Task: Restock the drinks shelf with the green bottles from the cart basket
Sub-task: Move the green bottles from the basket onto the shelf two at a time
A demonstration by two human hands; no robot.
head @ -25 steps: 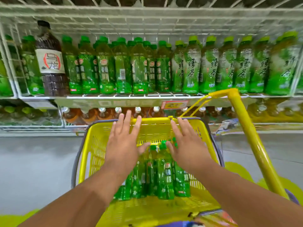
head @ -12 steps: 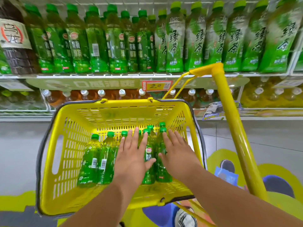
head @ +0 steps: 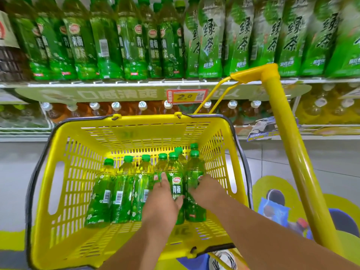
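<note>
Several green bottles lie side by side, caps pointing away, in the yellow cart basket. My left hand is down in the basket with its fingers curled around one bottle near the middle. My right hand wraps the bottle beside it on the right. Both hands cover the bottles' lower halves. Above, the drinks shelf carries a packed row of green bottles.
The cart's yellow handle rises at the right, close to my right arm. A red and yellow price tag hangs on the shelf edge. Brown drinks with white caps fill the lower shelf. Grey floor lies on both sides.
My view has dropped and come closer to the basket. Both hands went from flat and spread above the bottles down into the basket, and their fingers closed around two bottles.
</note>
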